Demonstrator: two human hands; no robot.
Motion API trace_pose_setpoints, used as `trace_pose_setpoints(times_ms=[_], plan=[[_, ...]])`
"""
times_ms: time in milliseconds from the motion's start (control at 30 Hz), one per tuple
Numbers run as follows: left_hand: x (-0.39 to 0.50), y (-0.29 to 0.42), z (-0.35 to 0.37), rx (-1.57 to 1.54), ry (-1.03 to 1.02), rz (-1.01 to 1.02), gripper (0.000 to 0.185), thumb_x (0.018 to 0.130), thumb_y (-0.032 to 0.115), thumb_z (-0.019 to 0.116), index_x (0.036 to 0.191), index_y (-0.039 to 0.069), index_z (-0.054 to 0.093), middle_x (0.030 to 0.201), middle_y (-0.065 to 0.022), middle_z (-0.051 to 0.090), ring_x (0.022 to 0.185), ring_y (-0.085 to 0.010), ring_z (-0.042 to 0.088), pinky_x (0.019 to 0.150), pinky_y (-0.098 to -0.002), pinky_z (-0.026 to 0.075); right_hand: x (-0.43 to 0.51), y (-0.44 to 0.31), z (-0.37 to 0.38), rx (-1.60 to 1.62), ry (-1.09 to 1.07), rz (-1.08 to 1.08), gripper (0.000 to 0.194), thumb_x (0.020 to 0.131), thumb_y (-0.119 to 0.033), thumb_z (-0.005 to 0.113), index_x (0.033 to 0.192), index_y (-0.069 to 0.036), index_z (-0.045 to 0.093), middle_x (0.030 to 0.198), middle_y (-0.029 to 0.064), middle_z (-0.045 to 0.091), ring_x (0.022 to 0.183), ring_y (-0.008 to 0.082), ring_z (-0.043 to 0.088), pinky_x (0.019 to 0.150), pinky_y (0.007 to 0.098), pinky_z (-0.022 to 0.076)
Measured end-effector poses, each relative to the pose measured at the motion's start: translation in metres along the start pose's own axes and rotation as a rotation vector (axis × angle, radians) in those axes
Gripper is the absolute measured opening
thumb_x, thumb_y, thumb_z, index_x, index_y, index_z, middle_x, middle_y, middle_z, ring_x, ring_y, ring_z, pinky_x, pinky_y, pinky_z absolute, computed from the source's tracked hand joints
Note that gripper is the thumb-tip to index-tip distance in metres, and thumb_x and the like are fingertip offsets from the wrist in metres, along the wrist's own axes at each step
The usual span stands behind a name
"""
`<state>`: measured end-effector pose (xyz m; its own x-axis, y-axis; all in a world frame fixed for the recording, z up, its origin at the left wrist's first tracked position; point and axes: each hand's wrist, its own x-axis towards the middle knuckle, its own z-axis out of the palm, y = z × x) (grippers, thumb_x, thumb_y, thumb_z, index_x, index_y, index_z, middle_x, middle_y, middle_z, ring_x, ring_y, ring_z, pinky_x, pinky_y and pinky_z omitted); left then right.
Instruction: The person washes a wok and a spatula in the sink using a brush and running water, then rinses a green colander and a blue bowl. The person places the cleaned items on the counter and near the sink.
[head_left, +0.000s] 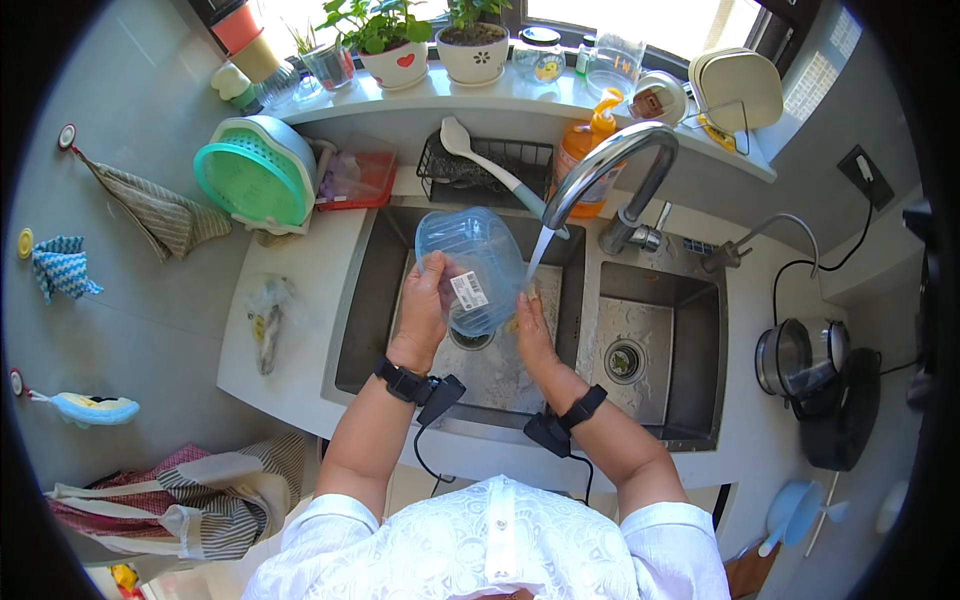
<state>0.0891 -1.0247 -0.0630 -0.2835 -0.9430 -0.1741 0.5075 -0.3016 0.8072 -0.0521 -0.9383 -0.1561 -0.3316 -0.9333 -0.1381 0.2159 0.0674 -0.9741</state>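
My left hand (425, 307) grips the left rim of a translucent blue plastic basin (480, 247), which is tilted over the large steel sink basin (352, 345). A white barcode label (469, 291) is stuck on its side. Beside the lower right edge of the blue basin is my right hand (534, 326), its fingers partly wet under the stream; whether they grip the rim cannot be told. Water (538, 253) runs from the chrome faucet (634, 146) close to the right fingertips. Something yellowish, too small to name, shows by those fingers.
Behind the sink stand a black wire rack (487, 161) with a white-and-grey brush (487, 161) across it and an orange pump bottle (581, 161). Green colanders (251, 184) and a small plastic bag (270, 322) are at left. A smaller sink (637, 352) adjoins at right.
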Motion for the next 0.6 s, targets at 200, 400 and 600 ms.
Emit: trace_pose_setpoints(times_ms=[200, 400, 600], plan=[[-0.031, -0.017, 0.011, 0.229, -0.103, -0.099, 0.02, 0.093, 0.026, 0.056, 0.088, 0.007, 0.059, 0.075, -0.002, 0.062, 0.068, -0.0094, 0.059, 0.063, -0.024, 0.049, 0.028, -0.044, -0.01, -0.314, -0.105, -0.418, 0.05, 0.099, -0.027, 0.04, 0.138, 0.004, 0.033, 0.142, 0.0195, 0.035, 0.134, 0.0292, 0.03, 0.11, 0.0337, 0.0214], [-0.027, -0.012, 0.012, 0.259, -0.144, -0.092, 0.016, 0.093, 0.024, 0.057, 0.089, 0.009, 0.059, 0.08, 0.0006, 0.06, 0.071, -0.008, 0.058, 0.065, -0.0234, 0.049, 0.014, -0.06, 0.003, -0.135, 0.02, -0.172, 0.044, 0.092, -0.012, 0.047, 0.133, 0.002, 0.041, 0.137, 0.0174, 0.043, 0.128, 0.0269, 0.039, 0.108, 0.0336, 0.0278], [-0.023, -0.02, 0.001, 0.549, -0.352, -0.145, 0.017, 0.093, 0.023, 0.057, 0.093, 0.007, 0.061, 0.082, 0.0018, 0.061, 0.073, -0.0069, 0.056, 0.068, -0.0239, 0.047, 0.017, -0.073, -0.005, -0.595, -0.065, -0.564, 0.026, 0.086, -0.002, 0.055, 0.111, -0.004, 0.062, 0.128, 0.015, 0.048, 0.119, 0.0229, 0.048, 0.094, 0.0321, 0.0427]])
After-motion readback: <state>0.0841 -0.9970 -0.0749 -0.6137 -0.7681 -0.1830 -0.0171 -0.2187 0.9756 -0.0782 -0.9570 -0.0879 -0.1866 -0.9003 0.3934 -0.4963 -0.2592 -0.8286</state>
